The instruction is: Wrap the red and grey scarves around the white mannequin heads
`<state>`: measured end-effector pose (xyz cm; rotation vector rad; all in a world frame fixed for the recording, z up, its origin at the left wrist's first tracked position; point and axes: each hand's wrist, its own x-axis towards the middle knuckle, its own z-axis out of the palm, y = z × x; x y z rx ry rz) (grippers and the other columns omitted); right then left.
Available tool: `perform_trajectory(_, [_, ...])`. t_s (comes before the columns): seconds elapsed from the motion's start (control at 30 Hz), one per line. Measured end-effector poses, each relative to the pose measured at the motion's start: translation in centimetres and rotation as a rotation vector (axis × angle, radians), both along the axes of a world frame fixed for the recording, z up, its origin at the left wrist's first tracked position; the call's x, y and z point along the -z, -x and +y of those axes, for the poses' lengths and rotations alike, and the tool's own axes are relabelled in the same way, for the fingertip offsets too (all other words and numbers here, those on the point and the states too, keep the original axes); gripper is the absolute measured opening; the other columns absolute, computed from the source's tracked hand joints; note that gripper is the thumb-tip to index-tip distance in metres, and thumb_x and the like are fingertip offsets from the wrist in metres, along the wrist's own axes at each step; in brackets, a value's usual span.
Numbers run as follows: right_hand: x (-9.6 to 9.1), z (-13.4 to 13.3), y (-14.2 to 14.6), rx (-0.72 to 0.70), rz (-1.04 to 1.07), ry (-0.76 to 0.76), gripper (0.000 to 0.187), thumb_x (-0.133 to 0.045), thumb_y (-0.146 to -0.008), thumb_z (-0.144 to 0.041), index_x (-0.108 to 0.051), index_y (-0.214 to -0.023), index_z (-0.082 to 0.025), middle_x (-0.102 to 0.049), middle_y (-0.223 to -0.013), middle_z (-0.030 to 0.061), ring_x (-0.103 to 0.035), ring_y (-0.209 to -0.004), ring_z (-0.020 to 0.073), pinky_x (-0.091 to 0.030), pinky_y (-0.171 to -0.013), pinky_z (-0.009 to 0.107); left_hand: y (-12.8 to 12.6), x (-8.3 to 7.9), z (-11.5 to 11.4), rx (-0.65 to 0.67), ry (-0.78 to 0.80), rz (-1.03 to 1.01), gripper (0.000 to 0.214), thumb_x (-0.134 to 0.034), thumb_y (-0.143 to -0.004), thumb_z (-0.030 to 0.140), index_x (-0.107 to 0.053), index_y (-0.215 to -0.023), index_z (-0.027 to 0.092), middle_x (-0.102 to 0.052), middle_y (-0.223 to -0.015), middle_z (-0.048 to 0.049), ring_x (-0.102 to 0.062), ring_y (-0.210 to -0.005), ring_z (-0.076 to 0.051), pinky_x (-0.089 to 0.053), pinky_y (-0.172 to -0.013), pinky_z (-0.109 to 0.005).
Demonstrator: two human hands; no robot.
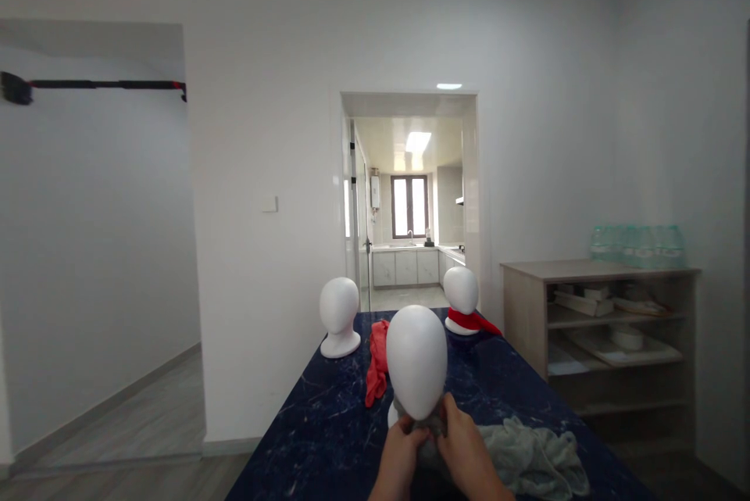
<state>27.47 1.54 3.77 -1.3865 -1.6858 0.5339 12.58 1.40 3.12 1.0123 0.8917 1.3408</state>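
Observation:
A white mannequin head stands upright close in front of me on the dark blue table. At the front of its neck, my left hand and my right hand are close together, fingers closed on a grey scarf that goes around the neck. My fingers hide much of the scarf's front. Just right of my right hand lies a crumpled grey-green cloth; whether it joins the scarf I cannot tell.
Behind stand a bare white mannequin head at left and another at right with a red scarf around its neck. A coral-red cloth lies between. At right, a wooden shelf unit carries water bottles.

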Motion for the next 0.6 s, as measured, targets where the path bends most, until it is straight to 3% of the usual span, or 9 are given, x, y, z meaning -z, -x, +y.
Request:
perform_trajectory(0.1, [-0.8, -0.1, -0.2, -0.043, -0.007, -0.036, 0.037, -0.047, -0.084, 0.000, -0.062, -0.106, -0.025, -0.077, -0.108, 0.0095, -0.073, -0.107, 0.0245, -0.045, -0.085, 0.028, -0.1, 0.2, 0.2, -0.002, 0.083, -0.125, 0.027, -0.078, -0.062, 0.021, -0.080, -0.087, 0.013, -0.079, -0.075, -0.0082, -0.076, -0.075, -0.025, -0.056, -0.075, -0.033])
perform_trajectory(0.2, [-1.5, -0.7, -0.1, -0.051, -0.058, -0.130, 0.037, -0.044, -0.093, -0.006, -0.068, -0.113, -0.025, -0.075, -0.115, 0.0104, -0.070, -0.111, 0.0234, -0.046, -0.091, 0.028, 0.0, -0.2, 0.1, 0.098, 0.195, -0.262, 0.038, -0.076, -0.065, 0.020, -0.079, -0.102, 0.013, -0.081, -0.084, -0.0104, -0.078, -0.082, -0.027, -0.059, -0.081, -0.034])
perform_trajectory(0.3, [-1.3, -1.7, 0.3, -0.015, -0.160, -0.213, 0.040, -0.047, -0.091, -0.006, -0.074, -0.113, -0.025, -0.073, -0.119, 0.0108, -0.068, -0.113, 0.0245, -0.048, -0.097, 0.029, 0.4, -0.7, -0.2, 0.208, 0.251, -0.347, 0.046, -0.075, -0.069, 0.018, -0.075, -0.116, 0.015, -0.082, -0.093, -0.0110, -0.080, -0.090, -0.030, -0.060, -0.088, -0.038])
perform_trajectory(0.43, [1.5, -3.2, 1.2, 0.039, -0.254, -0.368, 0.049, -0.051, -0.080, -0.003, -0.076, -0.115, -0.027, -0.070, -0.131, 0.0099, -0.066, -0.121, 0.0288, -0.051, -0.104, 0.039, 0.7, -1.0, -1.0, 0.264, 0.241, -0.400, 0.055, -0.074, -0.070, 0.010, -0.069, -0.125, 0.016, -0.082, -0.093, -0.0086, -0.080, -0.092, -0.028, -0.058, -0.090, -0.035])
perform_trajectory(0.6, [5.8, -4.3, 2.1, 0.127, -0.160, -0.509, 0.075, -0.054, -0.078, -0.003, -0.063, -0.147, -0.031, -0.061, -0.153, 0.0080, -0.061, -0.138, 0.0319, -0.055, -0.111, 0.045, 0.3, -1.5, -2.2, 0.289, 0.305, -0.466, 0.057, -0.074, -0.074, 0.014, -0.066, -0.130, 0.020, -0.082, -0.097, -0.0079, -0.080, -0.092, -0.029, -0.058, -0.087, -0.035])
